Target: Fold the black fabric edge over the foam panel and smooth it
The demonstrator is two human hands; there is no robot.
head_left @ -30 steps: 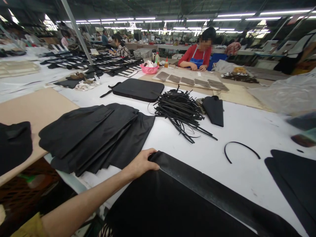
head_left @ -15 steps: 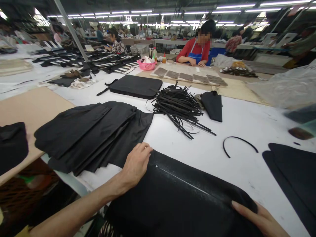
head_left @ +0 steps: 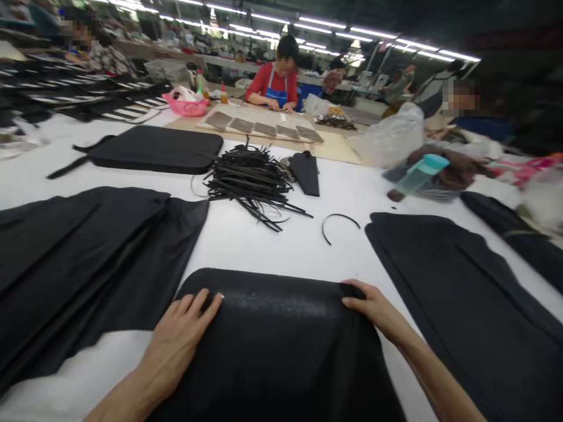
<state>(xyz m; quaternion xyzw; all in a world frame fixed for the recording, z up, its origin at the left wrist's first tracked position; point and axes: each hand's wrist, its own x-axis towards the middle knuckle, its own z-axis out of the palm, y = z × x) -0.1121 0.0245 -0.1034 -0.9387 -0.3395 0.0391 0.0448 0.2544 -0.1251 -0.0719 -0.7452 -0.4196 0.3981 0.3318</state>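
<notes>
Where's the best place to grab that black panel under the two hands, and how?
Probably near both ends of its far edge, one hand coming in from each side. The black panel is broad, with a long far edge, and looks pliable, so a single grip might let it sag. The left hand and right hand touch it near those ends.

Sheet (head_left: pixel 281 351) on table (head_left: pixel 281 252) between 2 stacks (head_left: pixel 127 252) (head_left: pixel 453 287) — strip pile (head_left: pixel 250 176) behind.

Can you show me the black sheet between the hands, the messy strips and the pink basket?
Black sheet (head_left: pixel 281 346): head view, middle of its upper face.
Black strips (head_left: pixel 248 176): head view, middle of the heap.
Pink basket (head_left: pixel 187 108): head view, its front wall.
</notes>
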